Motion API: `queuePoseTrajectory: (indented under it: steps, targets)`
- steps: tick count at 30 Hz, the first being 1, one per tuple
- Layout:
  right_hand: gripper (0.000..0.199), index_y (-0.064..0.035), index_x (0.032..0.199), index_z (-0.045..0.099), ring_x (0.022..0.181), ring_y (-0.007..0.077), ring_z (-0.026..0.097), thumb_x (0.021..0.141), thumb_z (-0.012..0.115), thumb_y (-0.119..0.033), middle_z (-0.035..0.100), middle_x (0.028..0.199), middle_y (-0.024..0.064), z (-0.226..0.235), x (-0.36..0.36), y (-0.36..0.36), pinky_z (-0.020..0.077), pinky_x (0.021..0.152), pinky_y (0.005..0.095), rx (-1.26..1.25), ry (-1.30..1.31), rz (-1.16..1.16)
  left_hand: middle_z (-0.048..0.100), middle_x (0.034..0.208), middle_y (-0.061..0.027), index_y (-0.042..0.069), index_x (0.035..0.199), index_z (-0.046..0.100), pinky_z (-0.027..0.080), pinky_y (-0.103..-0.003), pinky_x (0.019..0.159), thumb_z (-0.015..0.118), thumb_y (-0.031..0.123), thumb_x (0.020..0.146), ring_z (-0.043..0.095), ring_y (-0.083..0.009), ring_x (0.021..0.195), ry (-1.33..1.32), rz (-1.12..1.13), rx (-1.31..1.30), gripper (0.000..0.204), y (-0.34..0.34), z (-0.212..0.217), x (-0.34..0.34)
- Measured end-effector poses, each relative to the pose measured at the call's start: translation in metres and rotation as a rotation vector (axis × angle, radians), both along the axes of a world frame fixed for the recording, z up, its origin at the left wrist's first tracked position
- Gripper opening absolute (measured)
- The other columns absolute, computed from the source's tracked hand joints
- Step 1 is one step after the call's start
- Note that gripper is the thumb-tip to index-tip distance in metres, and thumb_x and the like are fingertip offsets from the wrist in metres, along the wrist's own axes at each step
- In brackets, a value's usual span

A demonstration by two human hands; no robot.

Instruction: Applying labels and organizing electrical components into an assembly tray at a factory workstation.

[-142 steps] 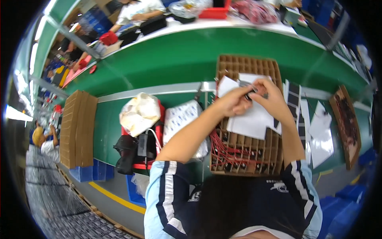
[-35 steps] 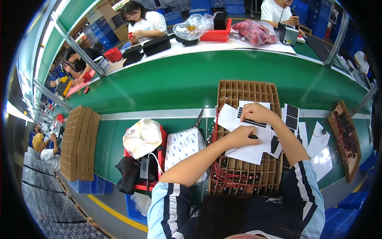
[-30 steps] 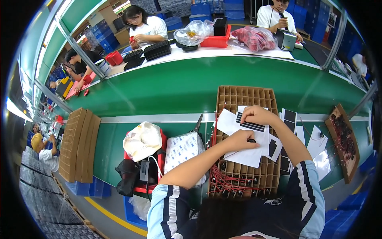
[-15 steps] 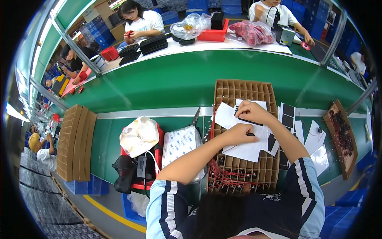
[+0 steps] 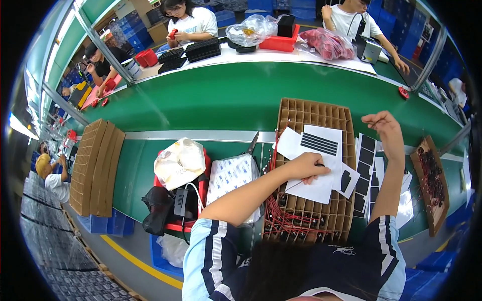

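Observation:
My left hand [image 5: 306,168] lies curled on a white paper sheet [image 5: 321,188], closed around a thin wire whose end trails toward me. The sheet, with a block of black stripes [image 5: 320,143], rests on a brown cardboard grid tray [image 5: 314,111]. My right hand [image 5: 384,123] is lifted to the right of the tray, above a sheet of black stickers [image 5: 364,168], with thumb and finger pinched on a small thin piece that is too small to identify. Red wires [image 5: 281,220] fill the tray's near cells.
A white patterned bag [image 5: 231,178], scissors [image 5: 252,143], and a red bin [image 5: 203,180] holding a crumpled bag and black gear sit to my left. Stacked cardboard trays [image 5: 93,165] lie far left, another tray [image 5: 434,175] far right. People work beyond the green conveyor [image 5: 211,103].
My right hand has left the white sheet beside my left hand and swung out to the right and away. My left hand stays on the sheet.

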State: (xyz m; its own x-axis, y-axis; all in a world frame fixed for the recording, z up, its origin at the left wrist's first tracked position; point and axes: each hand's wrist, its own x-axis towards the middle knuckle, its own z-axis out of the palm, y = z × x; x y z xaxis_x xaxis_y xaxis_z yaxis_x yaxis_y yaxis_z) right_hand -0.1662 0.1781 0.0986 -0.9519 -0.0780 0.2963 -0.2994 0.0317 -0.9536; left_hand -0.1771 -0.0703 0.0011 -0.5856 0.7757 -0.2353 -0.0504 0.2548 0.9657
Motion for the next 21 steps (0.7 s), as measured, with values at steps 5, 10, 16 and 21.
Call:
queuePoseTrajectory:
  steps: [5, 10, 16, 21]
  targets:
    - [0.015, -0.0016, 0.09, 0.047, 0.073, 0.0134, 0.054, 0.076, 0.048, 0.004, 0.056, 0.079, 0.0081, 0.005, 0.011, -0.032, 0.0422, 0.072, 0.0247, 0.017, 0.073, 0.091, 0.056, 0.071, -0.0117, 0.002, 0.099, 0.036, 0.042, -0.025, 0.042, 0.052, 0.012, 0.084, 0.055, -0.0163, 0.049, -0.253, 0.019, 0.257, 0.024, -0.008, 0.012, -0.006]
    - [0.025, 0.0006, 0.102, 0.054, 0.07, 0.0088, 0.049, 0.077, 0.052, 0.001, 0.05, 0.075, 0.0023, -0.007, 0.022, -0.066, 0.04, 0.066, 0.0211, 0.074, -0.014, 0.157, 0.054, 0.083, -0.0129, 0.009, 0.108, 0.027, 0.039, -0.026, 0.046, 0.049, -0.003, 0.079, 0.052, -0.0164, 0.056, -0.376, 0.071, 0.468, 0.039, -0.015, 0.031, -0.001]
    - [0.038, -0.0033, 0.113, 0.051, 0.065, 0.0083, 0.047, 0.075, 0.05, -0.001, 0.05, 0.064, 0.0007, -0.009, 0.02, -0.079, 0.038, 0.064, 0.0226, 0.211, -0.016, 0.146, 0.053, 0.083, -0.0137, 0.008, 0.108, 0.025, 0.042, -0.025, 0.046, 0.049, 0.0, 0.082, 0.053, -0.0155, 0.053, -0.264, 0.244, 0.531, 0.036, -0.018, 0.034, -0.001]
    - [0.012, -0.0007, 0.087, 0.055, 0.057, 0.0083, 0.052, 0.076, 0.055, -0.005, 0.054, 0.059, 0.0025, -0.003, 0.02, -0.083, 0.0392, 0.06, 0.0229, 0.293, -0.005, 0.156, 0.058, 0.074, -0.0114, 0.004, 0.104, 0.039, 0.04, -0.023, 0.047, 0.052, 0.006, 0.083, 0.054, -0.0144, 0.052, -0.287, 0.32, 0.569, 0.025, -0.017, 0.03, -0.009]
